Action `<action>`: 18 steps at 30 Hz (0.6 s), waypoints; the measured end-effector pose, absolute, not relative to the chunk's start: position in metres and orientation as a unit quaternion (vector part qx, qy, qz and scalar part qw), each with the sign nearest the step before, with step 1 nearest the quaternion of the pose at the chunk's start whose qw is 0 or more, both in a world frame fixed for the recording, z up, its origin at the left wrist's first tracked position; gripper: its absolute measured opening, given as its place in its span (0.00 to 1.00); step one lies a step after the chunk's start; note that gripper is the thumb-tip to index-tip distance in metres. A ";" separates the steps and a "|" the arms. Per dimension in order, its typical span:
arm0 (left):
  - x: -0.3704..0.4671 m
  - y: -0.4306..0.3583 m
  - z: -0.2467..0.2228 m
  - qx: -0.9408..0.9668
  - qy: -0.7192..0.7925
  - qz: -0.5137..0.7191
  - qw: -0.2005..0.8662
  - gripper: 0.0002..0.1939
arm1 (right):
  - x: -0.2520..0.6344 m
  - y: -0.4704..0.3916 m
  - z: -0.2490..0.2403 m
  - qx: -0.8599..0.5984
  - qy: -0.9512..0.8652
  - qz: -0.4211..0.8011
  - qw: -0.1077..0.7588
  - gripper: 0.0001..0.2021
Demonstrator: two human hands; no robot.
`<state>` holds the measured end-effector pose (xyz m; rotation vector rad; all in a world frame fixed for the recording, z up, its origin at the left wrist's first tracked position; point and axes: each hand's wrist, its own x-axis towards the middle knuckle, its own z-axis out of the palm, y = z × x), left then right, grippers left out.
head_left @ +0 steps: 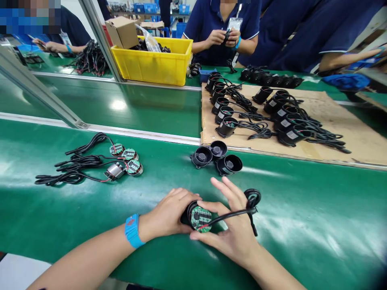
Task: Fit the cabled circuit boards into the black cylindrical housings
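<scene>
My left hand [171,211] is wrapped round a black cylindrical housing [185,216], tilted with its mouth to the right. A motor with a round green circuit board [200,218] sits at that mouth; how deep it goes in is hidden. The thumb and index finger of my right hand [237,227] pinch the board's edges, the other fingers raised. From the board a black cable [228,215] with a red wire end runs across my right hand to a tied coil. Just beyond my hands stand three black housings [229,164] with open tops.
Several motors with circuit boards [133,167] and coiled cables lie at left. A cardboard sheet [242,141] bears rows of wired housings [226,127]. Behind are a yellow bin [151,66], metal posts [101,36] and a co-worker's hands [223,38] holding a small dark part.
</scene>
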<state>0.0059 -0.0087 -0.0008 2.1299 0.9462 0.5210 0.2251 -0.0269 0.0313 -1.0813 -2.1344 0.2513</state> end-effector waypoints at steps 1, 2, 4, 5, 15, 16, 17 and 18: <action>0.006 -0.009 -0.001 0.829 0.369 0.203 0.368 0.40 | 0.224 -0.027 0.028 -0.425 -0.824 0.118 0.356 0.29; 0.006 -0.009 -0.001 0.828 0.370 0.203 0.369 0.39 | 0.223 -0.028 0.025 -0.435 -0.815 0.144 0.355 0.28; 0.006 -0.008 -0.001 0.827 0.371 0.201 0.371 0.38 | 0.220 -0.030 0.016 -0.457 -0.792 0.187 0.359 0.27; 0.006 -0.008 -0.001 0.827 0.371 0.198 0.372 0.38 | 0.219 -0.031 0.012 -0.464 -0.784 0.193 0.364 0.26; 0.008 -0.007 0.001 0.838 0.373 0.173 0.359 0.37 | 0.228 -0.020 -0.001 -0.374 -0.877 0.013 0.301 0.40; 0.008 -0.007 0.000 0.839 0.371 0.175 0.357 0.36 | 0.228 -0.020 -0.002 -0.367 -0.879 -0.003 0.303 0.41; 0.008 -0.007 0.000 0.839 0.368 0.178 0.358 0.34 | 0.227 -0.021 -0.003 -0.362 -0.878 -0.006 0.313 0.41; 0.008 -0.006 0.000 0.839 0.364 0.184 0.361 0.34 | 0.226 -0.023 -0.004 -0.358 -0.875 0.003 0.327 0.40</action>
